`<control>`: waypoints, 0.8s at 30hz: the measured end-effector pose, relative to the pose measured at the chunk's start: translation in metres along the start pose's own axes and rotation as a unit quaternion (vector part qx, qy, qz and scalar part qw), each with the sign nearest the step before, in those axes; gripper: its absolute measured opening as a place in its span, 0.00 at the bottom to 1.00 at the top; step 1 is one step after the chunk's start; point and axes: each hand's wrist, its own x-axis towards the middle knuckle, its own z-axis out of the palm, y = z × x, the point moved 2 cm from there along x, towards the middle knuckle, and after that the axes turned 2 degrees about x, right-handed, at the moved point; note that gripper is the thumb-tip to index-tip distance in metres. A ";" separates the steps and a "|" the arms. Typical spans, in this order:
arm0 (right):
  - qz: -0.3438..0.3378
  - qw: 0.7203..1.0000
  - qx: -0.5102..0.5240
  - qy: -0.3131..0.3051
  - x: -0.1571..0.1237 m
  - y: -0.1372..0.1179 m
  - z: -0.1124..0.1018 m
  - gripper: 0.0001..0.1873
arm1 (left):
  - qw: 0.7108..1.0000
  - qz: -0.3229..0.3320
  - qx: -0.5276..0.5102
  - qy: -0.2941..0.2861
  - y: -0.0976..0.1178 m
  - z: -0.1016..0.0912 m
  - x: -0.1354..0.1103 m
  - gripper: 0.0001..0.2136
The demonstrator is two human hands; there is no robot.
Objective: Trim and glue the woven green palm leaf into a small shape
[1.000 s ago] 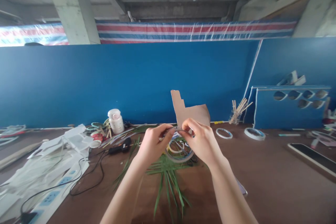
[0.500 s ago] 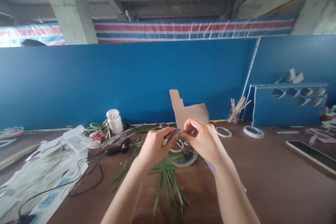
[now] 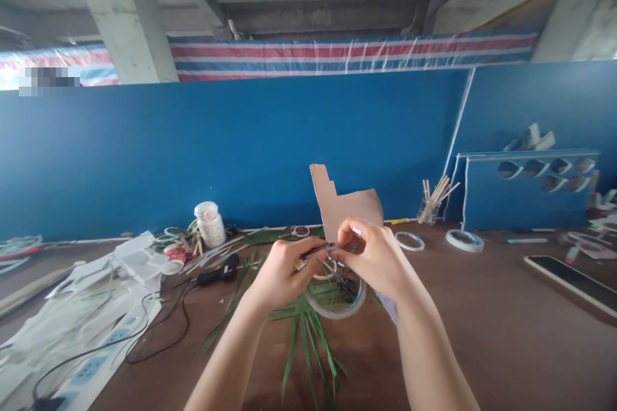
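My left hand (image 3: 279,273) and my right hand (image 3: 373,257) meet over the brown table, both with fingers pinched. Between them they hold a thin strip of clear tape, pulled from a tape roll (image 3: 337,302) that hangs below my right hand. Green leaf strips (image 3: 308,334) lie fanned out on the table just beneath the roll. A brown cardboard piece (image 3: 344,205) stands behind my hands. Scissors (image 3: 342,279) show through the roll's ring; I cannot tell whether they rest on the table.
A black glue gun (image 3: 219,270), a white jar (image 3: 209,223) and a power strip (image 3: 103,350) with cables lie at the left. Two tape rings (image 3: 409,241) (image 3: 464,240), a cup of wooden sticks (image 3: 434,199), a blue holed rack (image 3: 530,189) and a dark flat device (image 3: 573,284) are at the right.
Both hands stay together on the tape. The roll has dropped a little lower under my right hand, and the view has shifted slightly.
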 end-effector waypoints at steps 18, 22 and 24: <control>0.039 0.999 -0.022 -0.009 0.000 0.004 0.006 0.05 | 1.000 0.002 0.000 -0.030 0.002 -0.006 0.004 0.08; 0.039 0.999 -0.036 -0.007 0.000 0.006 0.009 0.04 | 0.999 0.005 0.031 -0.021 -0.001 -0.006 0.003 0.06; 0.037 0.998 -0.044 -0.006 0.000 0.007 0.009 0.04 | 0.999 0.010 0.044 -0.017 -0.002 -0.005 0.003 0.07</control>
